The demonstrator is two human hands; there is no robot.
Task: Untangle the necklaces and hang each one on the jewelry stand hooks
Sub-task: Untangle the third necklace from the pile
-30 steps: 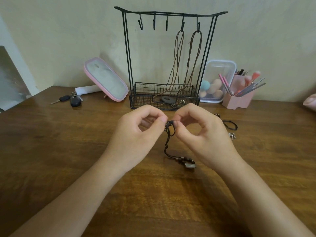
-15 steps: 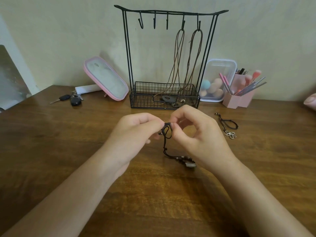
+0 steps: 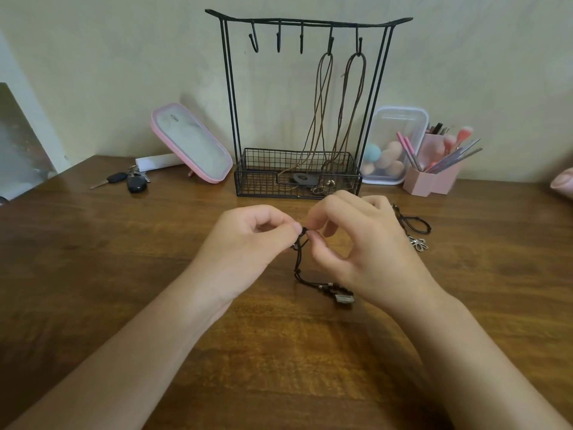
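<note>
The black cord necklace [image 3: 296,271] is pinched at its tangle by both grips, left hand [image 3: 248,243] and right hand [image 3: 362,252]; its length is trailed down to the pendant [image 3: 343,298] on the worktop [image 3: 124,274], nearest the right wrist.

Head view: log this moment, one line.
left hand: pinches black cord necklace | right hand: pinches same | jewelry stand: two brown necklaces hung
</note>
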